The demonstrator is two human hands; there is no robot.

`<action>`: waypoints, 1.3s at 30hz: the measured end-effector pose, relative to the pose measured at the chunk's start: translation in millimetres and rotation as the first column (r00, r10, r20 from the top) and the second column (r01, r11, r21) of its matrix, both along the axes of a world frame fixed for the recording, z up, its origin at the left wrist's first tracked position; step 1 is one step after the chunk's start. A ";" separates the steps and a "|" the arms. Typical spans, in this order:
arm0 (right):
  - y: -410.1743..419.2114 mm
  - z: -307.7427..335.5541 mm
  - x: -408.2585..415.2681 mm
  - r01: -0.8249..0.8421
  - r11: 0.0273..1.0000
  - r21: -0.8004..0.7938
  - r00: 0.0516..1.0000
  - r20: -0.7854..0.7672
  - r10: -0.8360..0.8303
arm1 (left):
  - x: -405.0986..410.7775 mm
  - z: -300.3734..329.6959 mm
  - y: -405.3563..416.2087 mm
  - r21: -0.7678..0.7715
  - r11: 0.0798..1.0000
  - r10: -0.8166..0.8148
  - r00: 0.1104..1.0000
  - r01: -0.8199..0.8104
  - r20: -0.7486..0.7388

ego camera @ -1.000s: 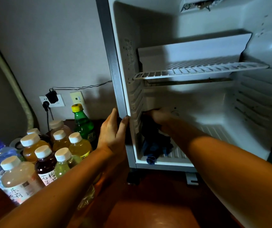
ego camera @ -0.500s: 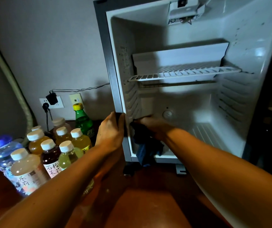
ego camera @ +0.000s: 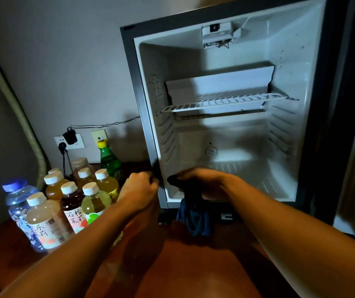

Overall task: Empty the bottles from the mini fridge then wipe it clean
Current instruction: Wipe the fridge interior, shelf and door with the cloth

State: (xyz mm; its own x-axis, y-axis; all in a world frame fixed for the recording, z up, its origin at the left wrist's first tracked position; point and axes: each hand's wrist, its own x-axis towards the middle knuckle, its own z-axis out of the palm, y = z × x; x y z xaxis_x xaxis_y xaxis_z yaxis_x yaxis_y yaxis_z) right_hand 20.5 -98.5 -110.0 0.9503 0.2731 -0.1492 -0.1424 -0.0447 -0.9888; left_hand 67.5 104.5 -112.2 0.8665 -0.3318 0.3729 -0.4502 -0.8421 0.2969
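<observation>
While your right hand (ego camera: 202, 183) grips the cloth (ego camera: 193, 216) at the mini fridge (ego camera: 301, 125) bottom lip, left hand (ego camera: 140, 190) curled on its frame, bottles (ego camera: 75, 196) out: wipe corners, ribbed walls next.

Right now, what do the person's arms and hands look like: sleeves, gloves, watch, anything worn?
Both forearms are bare as far as the frame shows: no sleeves in view. The left hand and right hand wear no gloves. No watch, bracelet or ring is visible, though the dim light hides fine detail on the fingers.
</observation>
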 end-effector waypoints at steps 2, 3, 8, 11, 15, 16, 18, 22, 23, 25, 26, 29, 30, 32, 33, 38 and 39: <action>-4.2 2.7 -9.2 -0.028 0.996 0.088 1.000 0.012 0.027 | -3.3 -2.7 -2.1 -0.001 0.996 -0.090 0.995 0.090 -0.052; -6.7 4.4 -13.2 -0.041 0.992 0.117 0.999 0.014 0.040 | -5.1 -4.2 -4.0 -0.003 0.990 -0.142 0.986 0.142 -0.087; -13.8 8.2 -25.1 -0.041 0.982 0.184 0.998 0.049 0.032 | -33.4 -18.3 -28.4 -0.080 0.937 -0.330 0.783 0.341 -0.526; -14.6 7.3 -29.3 -0.013 0.982 0.188 0.994 0.107 -0.007 | -48.1 -28.7 -46.5 -0.151 0.915 -0.388 0.708 0.375 -0.590; -17.9 8.4 -35.8 0.027 0.988 0.151 0.978 0.200 -0.057 | -51.1 -27.8 -55.2 -0.226 0.929 -0.370 0.744 0.292 -0.556; -20.5 9.3 -36.5 0.048 0.987 0.154 0.977 0.199 -0.079 | -49.4 -27.8 -54.6 -0.261 0.932 -0.358 0.757 0.252 -0.547; -25.8 10.9 -36.9 0.098 0.984 0.150 0.978 0.170 -0.123 | -47.7 -25.4 -51.5 -0.293 0.940 -0.306 0.818 0.177 -0.487; -32.9 4.9 -35.7 0.198 0.980 0.009 0.970 0.143 -0.197 | -44.7 -24.3 -53.8 -0.449 0.891 -0.262 0.883 0.067 -0.388; -34.6 1.8 -35.1 0.197 0.980 -0.018 0.971 0.139 -0.193 | -45.7 -23.2 -57.0 -0.504 0.863 -0.254 0.889 0.030 -0.382; -37.6 -2.0 -37.3 0.149 0.988 -0.038 0.985 0.098 -0.145 | -48.2 -18.8 -64.5 -0.578 0.811 -0.209 0.880 -0.088 -0.427; -39.4 -2.8 -39.1 0.116 0.993 -0.025 0.992 0.055 -0.114 | -46.3 -17.8 -68.9 -0.564 0.812 -0.161 0.871 -0.149 -0.463; -40.3 -3.2 -45.8 0.038 0.999 0.028 0.996 -0.080 -0.035 | -48.6 -12.8 -79.1 -0.558 0.766 -0.098 0.799 -0.321 -0.593; -39.7 -3.3 -46.5 0.008 1.000 0.021 0.993 -0.114 -0.005 | -49.5 -12.5 -82.0 -0.608 0.710 -0.155 0.764 -0.355 -0.627; -36.7 -4.0 -47.7 -0.071 0.997 0.037 0.981 -0.177 0.076 | -50.8 -11.7 -87.4 -0.679 0.624 -0.231 0.739 -0.387 -0.633; -34.8 -3.3 -48.3 -0.080 0.994 0.077 0.978 -0.186 0.093 | -52.2 -8.9 -89.5 -0.684 0.630 -0.223 0.759 -0.367 -0.612; -17.2 0.1 -38.0 0.161 0.983 0.083 0.986 0.035 -0.164 | -43.3 2.0 -77.2 -0.489 0.868 -0.075 0.952 -0.083 -0.296; -13.0 0.8 -33.6 0.223 0.974 0.042 0.969 0.104 -0.226 | -43.2 3.6 -73.4 -0.450 0.892 -0.075 0.971 -0.036 -0.227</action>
